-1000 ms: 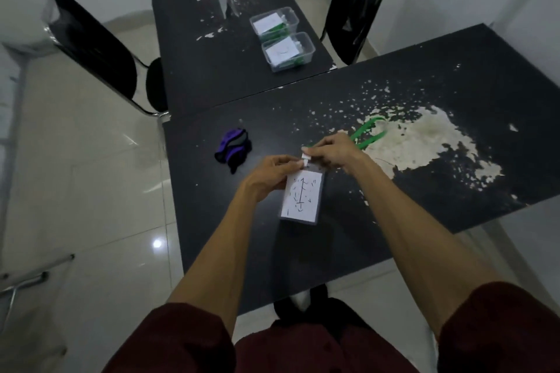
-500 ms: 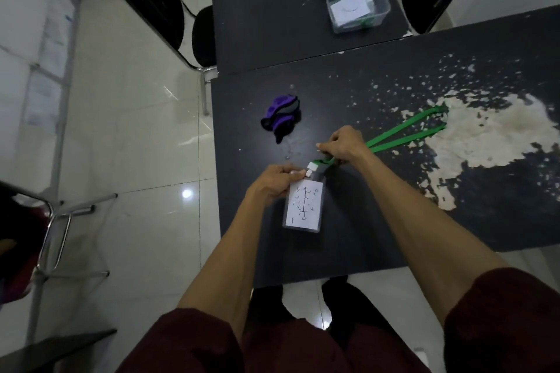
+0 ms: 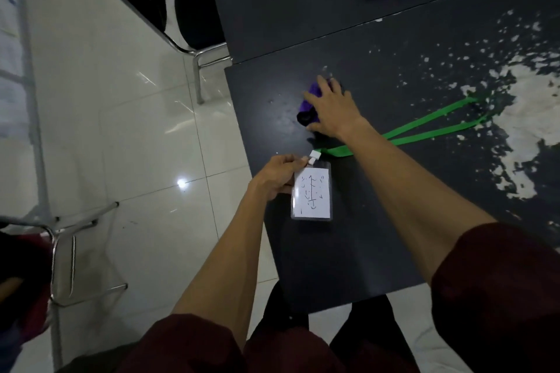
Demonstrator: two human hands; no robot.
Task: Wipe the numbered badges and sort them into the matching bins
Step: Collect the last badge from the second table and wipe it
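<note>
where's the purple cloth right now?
Head view: the purple cloth lies near the left edge of the black table, partly covered by the right hand, just beyond the badge that the left hand pinches.

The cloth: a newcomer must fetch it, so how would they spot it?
On the near black table, look near its left edge, beyond the white badge. The cloth is the crumpled purple-and-black bundle under the right hand, the only purple thing.

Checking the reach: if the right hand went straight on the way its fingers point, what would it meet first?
The purple cloth, just under the spread fingers of the right hand; contact is unclear.
</note>
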